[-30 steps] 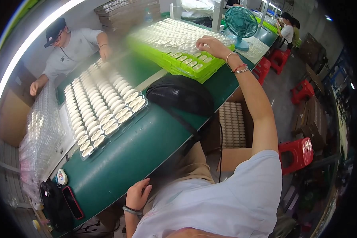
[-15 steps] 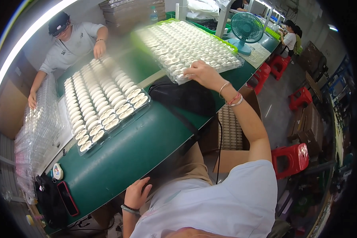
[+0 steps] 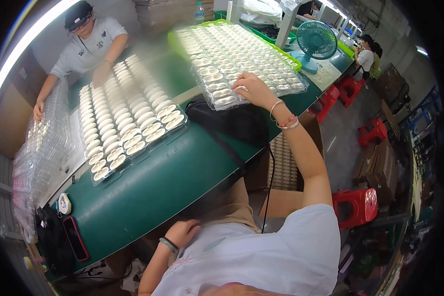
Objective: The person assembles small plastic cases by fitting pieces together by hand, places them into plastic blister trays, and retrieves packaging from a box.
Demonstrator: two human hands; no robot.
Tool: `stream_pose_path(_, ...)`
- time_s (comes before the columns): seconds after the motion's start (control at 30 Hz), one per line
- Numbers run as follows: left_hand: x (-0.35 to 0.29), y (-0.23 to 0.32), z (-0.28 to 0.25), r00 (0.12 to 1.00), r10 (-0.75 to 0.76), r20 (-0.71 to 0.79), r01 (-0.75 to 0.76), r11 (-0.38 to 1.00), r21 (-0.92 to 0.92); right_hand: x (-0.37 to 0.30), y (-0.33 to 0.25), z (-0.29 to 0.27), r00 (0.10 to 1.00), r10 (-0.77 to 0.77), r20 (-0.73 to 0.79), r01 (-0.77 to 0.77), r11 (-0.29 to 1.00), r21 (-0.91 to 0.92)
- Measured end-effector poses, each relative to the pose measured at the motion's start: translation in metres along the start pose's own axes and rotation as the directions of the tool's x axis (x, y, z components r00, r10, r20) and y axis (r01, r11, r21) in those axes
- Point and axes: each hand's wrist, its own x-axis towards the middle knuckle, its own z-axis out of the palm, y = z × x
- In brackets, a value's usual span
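My right hand (image 3: 254, 90) reaches to the near edge of a clear plastic tray (image 3: 213, 106) at the far right of the table. Its fingers are closed in a pinch on a white oval case (image 3: 241, 88) there, partly hidden by the fingers. Rows of similar white oval cases (image 3: 213, 78) fill this tray, which rests over a bright green tray (image 3: 293, 64). My left hand (image 3: 183, 233) lies by my waist below the table's front edge, its fingers loosely bent and holding nothing visible.
Another clear tray of white cases (image 3: 132, 143) lies mid-table, with a co-worker's blurred hand (image 3: 102, 74) over it. Stacked clear trays (image 3: 42, 148) stand left, near a phone (image 3: 76, 239). A black bag (image 3: 227, 121), a fan (image 3: 316, 40) and an open carton (image 3: 283, 202) are nearby.
The co-worker's hand has moved down and left over the middle tray. My left hand has shifted right along my waist, its fingers closer together. My right hand stays at the far tray's edge.
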Motion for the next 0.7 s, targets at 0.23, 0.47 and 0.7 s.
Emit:
stream_pose_path(0.23, 0.002, 0.003, 0.000, 1.000, 0.010, -0.023, -0.011, 1.000, -0.004, 0.018, -0.013, -0.005, 0.929, -0.082, 0.362, 0.143, 0.979, -0.147)
stream_pose_path(0.47, -0.015, 0.012, -0.022, 0.997, -0.008, -0.076, 0.015, 0.995, 0.096, 0.005, -0.021, -0.006, 0.938, -0.141, 0.317, 0.168, 0.984, -0.057)
stream_pose_path(0.7, -0.018, 0.026, -0.037, 0.988, 0.029, -0.150, -0.005, 0.988, 0.155, 0.019, -0.019, 0.001, 0.955, -0.136, 0.265, 0.136, 0.991, 0.019)
